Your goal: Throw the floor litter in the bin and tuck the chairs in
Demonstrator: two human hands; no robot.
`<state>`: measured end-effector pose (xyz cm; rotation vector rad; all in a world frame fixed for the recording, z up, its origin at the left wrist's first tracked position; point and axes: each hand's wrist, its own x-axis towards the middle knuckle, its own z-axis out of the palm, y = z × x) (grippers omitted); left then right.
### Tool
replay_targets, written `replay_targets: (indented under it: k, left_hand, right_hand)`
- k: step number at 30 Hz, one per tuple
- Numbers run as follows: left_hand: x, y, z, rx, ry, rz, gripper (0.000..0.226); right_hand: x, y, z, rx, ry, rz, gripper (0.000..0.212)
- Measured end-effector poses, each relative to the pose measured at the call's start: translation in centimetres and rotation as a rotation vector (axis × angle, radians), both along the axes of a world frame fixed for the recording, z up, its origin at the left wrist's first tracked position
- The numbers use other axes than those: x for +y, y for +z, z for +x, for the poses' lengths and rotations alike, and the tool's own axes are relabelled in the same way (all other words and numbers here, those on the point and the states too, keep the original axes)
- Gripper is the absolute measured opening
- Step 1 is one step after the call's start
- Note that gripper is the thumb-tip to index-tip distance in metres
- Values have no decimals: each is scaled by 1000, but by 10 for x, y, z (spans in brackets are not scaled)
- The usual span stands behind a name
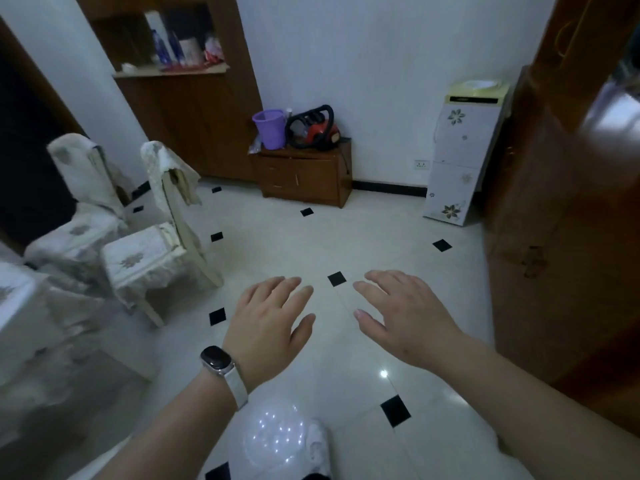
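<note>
Left hand (pixel 270 317), right hand (pixel 405 315) both spread, empty | no litter seen on floor (pixel 311 244) | chairs (pixel 145 251) at left likely not yet tucked | bin (pixel 268 128) upper centre

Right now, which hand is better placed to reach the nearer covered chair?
Left, probably. The left hand is open and empty, and the nearer chair stands on its side; the right hand, also empty, would have to cross over.

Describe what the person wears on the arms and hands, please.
No sleeves are in view. The left hand has at its wrist a watch: dark rounded-rectangular face, pale case, white strap. The right hand wears nothing.
</note>
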<state>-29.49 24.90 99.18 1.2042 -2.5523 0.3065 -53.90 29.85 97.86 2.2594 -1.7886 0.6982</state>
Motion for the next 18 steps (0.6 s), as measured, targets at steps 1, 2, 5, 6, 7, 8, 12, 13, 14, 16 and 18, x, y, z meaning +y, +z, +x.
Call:
replay_targets:
  k: [1, 2, 5, 6, 7, 8, 12, 13, 14, 16, 18]
  left_hand:
    - [-11, -2, -2, 7, -5, -5, 42]
    - [-23, -5, -3, 16, -11, -6, 42]
    - [-69, -15, -8, 57, -32, -12, 42]
    - [-86, -17, -10, 73, -39, -16, 42]
    - [-105, -19, -11, 87, -48, -14, 41]
    - [-125, -20, -13, 96, -58, -13, 41]
    - [-202, -14, -16, 144, -102, -34, 40]
    - [-224, -12, -14, 160, -122, -51, 39]
    - [-246, -10, -11, 170, -138, -66, 39]
    - [-286, -5, -5, 171, -148, -78, 38]
    - [-316, -2, 1, 152, -122, -65, 40]
  right_hand:
    - [-12, -1, 0, 7, 12, 8, 46]
    - [-24, -2, 0, 17, 22, 13, 45]
    - [-64, 1, -2, 47, 17, 29, 45]
    - [-78, 3, -4, 55, 5, 46, 45]
    - [-93, 5, -6, 61, -7, 68, 47]
    - [-109, 7, -8, 67, -17, 91, 47]
    - [-175, 22, -14, 119, -54, 131, 48]
    - [-195, 27, -13, 140, -68, 126, 48]
    - [-215, 31, -10, 160, -81, 119, 48]
    - [-256, 37, 0, 185, -82, 113, 49]
    - [-291, 38, 10, 185, -56, 92, 50]
